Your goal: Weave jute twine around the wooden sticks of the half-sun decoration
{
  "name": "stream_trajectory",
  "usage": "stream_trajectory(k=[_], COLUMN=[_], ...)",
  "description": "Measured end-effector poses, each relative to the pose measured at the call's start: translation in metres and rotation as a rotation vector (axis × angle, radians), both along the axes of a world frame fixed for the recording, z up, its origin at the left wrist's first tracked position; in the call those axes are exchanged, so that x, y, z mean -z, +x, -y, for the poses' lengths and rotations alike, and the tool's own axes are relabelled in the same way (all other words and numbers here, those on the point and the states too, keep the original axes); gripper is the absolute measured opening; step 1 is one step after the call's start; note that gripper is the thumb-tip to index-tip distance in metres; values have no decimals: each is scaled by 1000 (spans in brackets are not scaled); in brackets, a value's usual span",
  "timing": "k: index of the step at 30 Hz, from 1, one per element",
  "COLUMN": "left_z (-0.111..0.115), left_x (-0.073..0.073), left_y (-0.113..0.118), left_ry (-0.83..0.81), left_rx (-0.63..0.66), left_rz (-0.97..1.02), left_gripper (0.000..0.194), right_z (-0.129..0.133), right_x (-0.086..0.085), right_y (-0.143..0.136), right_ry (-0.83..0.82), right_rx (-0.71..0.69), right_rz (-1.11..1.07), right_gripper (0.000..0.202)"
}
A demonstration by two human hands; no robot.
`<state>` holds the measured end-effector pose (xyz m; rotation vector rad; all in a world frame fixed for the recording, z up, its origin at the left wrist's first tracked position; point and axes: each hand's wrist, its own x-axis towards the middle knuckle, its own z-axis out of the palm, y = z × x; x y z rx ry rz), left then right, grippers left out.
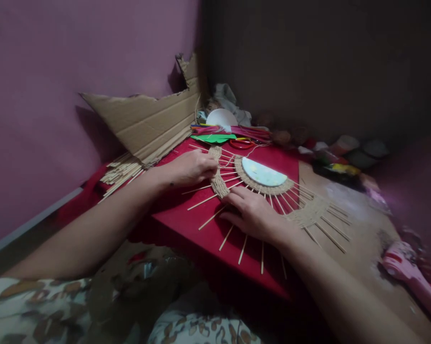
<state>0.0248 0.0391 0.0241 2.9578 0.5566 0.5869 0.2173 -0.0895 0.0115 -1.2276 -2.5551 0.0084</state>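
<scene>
A fan-shaped piece of thin wooden sticks (242,249) lies on the red cloth (186,222). Its half-round centre (265,172) is pale blue with a woven twine rim. An outer band of woven twine (220,184) crosses the sticks on the left and appears again on the right, beyond my wrist. My left hand (197,167) is closed at the left part of the band, its fingertips pinched on something too small to make out. My right hand (253,212) rests over the sticks beside the band's lower end, fingers bent and somewhat apart, partly hiding the weave.
Torn cardboard (147,122) leans on the wall above a bundle of loose sticks (120,174). Behind the fan lie red-handled scissors (242,143), green sheets (215,138) and a white round piece (221,118). A pink glue gun (406,267) is at the right edge.
</scene>
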Motion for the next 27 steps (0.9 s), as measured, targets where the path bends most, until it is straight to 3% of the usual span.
stream_trajectory(k=[8, 13, 16, 27], left_z=[-12, -8, -3, 2], left_x=[7, 10, 11, 17], left_y=[-3, -11, -12, -10], left_ry=[24, -5, 4, 52], left_rx=[-45, -94, -128, -171], left_rz=[120, 133, 151, 132], left_gripper=[13, 16, 15, 11], right_z=[1, -1, -1, 4], right_x=[5, 5, 7, 3], right_y=[0, 4, 6, 7], right_ry=[-58, -135, -165, -190], right_rx=[10, -16, -20, -13], right_rz=[-142, -332, -444, -363], right_gripper=[19, 8, 12, 38])
